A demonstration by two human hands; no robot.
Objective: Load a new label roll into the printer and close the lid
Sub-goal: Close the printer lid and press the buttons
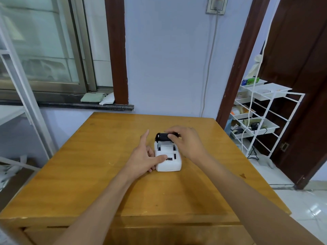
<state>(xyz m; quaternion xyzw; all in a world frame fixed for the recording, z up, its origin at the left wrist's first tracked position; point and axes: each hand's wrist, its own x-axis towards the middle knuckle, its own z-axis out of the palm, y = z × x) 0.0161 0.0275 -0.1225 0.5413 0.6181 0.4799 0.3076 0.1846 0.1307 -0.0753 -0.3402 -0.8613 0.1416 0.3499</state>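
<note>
A small white label printer (169, 163) lies in the middle of the wooden table (88, 174). Its black lid (162, 136) stands raised at the far end, and a white label roll (166, 148) shows in the open bay. My left hand (145, 158) holds the printer's left side, thumb across its top and index finger pointing away. My right hand (185, 140) grips the lid from the right, with fingers over its top edge.
A white wire rack (265, 110) with trays of small items stands to the right of the table, beside a dark wooden door (300, 68). A window sill (85, 105) with a folded cloth runs behind the table on the left. A white frame (23, 96) stands at the far left.
</note>
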